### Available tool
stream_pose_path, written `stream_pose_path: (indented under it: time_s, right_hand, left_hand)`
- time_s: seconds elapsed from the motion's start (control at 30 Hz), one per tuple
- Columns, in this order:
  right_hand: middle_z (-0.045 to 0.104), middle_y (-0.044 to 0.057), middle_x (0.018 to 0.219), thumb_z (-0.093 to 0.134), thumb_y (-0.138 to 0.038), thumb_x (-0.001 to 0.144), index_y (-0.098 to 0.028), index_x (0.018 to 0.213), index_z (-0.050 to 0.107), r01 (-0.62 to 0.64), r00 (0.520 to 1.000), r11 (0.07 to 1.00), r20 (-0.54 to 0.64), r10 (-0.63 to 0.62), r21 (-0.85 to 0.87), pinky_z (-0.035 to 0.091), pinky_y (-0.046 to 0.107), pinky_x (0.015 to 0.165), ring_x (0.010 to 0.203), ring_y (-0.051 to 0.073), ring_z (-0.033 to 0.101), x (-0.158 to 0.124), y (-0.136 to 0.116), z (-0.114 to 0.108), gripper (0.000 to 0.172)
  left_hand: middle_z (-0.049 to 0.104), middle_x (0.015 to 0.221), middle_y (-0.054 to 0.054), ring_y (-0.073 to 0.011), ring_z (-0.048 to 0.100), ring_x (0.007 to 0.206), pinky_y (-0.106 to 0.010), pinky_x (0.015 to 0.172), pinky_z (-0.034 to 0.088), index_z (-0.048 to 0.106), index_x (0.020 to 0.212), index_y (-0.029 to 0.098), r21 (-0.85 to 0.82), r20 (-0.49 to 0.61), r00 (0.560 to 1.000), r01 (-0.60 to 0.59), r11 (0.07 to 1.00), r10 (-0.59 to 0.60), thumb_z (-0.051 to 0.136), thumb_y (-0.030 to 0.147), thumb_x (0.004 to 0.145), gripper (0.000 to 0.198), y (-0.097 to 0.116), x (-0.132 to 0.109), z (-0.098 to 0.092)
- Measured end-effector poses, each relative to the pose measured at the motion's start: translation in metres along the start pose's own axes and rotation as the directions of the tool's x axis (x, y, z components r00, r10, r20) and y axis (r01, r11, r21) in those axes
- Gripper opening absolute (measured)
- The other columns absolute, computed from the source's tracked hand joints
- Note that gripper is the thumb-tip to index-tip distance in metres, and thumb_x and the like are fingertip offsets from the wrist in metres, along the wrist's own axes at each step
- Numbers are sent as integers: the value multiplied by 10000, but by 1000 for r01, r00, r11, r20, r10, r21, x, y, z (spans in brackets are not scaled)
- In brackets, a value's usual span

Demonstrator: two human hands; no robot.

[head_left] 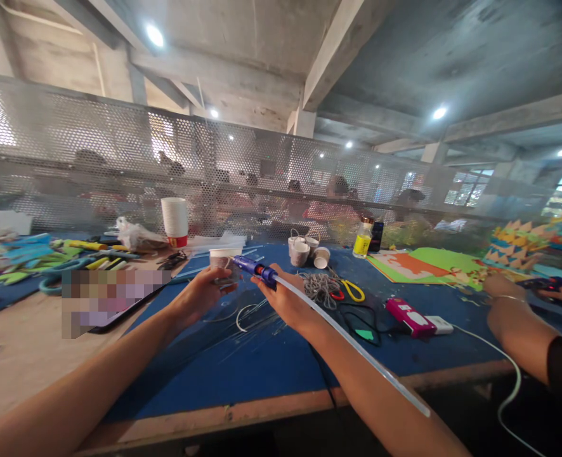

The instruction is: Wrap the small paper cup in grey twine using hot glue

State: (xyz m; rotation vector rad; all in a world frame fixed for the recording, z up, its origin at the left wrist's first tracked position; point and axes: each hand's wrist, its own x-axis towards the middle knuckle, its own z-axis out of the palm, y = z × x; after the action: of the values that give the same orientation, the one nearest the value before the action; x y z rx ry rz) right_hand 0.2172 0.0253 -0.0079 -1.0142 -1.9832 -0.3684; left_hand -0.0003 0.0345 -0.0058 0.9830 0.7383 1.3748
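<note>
My left hand [208,289] is wrapped round a paper cup [221,255] with a pale rim and a brownish-grey side. In my right hand [278,295] is a blue hot glue gun [256,269], its tip close against the cup's right side; whether it touches I cannot tell. A long clear glue stick [352,343] runs out of the gun's back along my right forearm. Below the cup, thin glue strands and a pale curved strip [243,318] lie on the blue mat [200,374]. Several small cord-covered cups [300,252] stand beyond the gun.
Grey cord [320,289], yellow-handled scissors [354,290] and a pink box [410,317] with a white plug lie right of my hands. Stacked paper cups [174,219] and a tablet-like device [124,304] are left. A co-worker's arms [519,317] reach in at right. A perforated screen [243,171] stands behind.
</note>
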Motion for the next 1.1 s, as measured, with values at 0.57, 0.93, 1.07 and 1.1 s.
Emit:
stream_pose_path:
  time_s: [0.57, 0.93, 1.07, 1.1]
  right_hand:
    - [713, 26, 704, 498, -561, 1017, -186, 957, 613, -28, 999, 999, 20, 29, -37, 287, 262, 541, 604, 158, 662, 1, 1, 0, 396]
    - [691, 31, 677, 450, -587, 1024, -187, 935, 617, -31, 1000, 998, 1, 31, -61, 275, 265, 533, 577, 157, 640, -1, 4, 4, 443]
    - [687, 25, 675, 455, -595, 1018, -191, 937, 626, -41, 999, 998, -6, 41, -54, 279, 271, 526, 573, 153, 634, -1, 6, 6, 446]
    - [686, 24, 676, 460, -596, 1016, -191, 938, 627, -43, 999, 998, -6, 43, -53, 279, 271, 526, 573, 153, 634, -1, 6, 6, 445]
  left_hand:
    - [782, 893, -83, -238, 714, 869, -364, 826, 571, 765, 874, 172, 0, -43, 998, 35, 999, -35, 721, 188, 725, 156, 2, -1, 2]
    - [781, 945, -83, -238, 720, 885, -359, 832, 573, 754, 949, 179, -44, -6, 999, 37, 998, -38, 696, 163, 750, 207, 4, -2, 1]
    - [780, 952, -83, -236, 722, 885, -359, 834, 578, 751, 935, 179, -65, -1, 999, 42, 997, -42, 707, 161, 745, 196, 3, -1, -1]
    - [780, 953, -82, -237, 723, 885, -357, 831, 579, 751, 940, 180, -65, 0, 999, 42, 997, -42, 711, 160, 741, 204, 2, -1, -2]
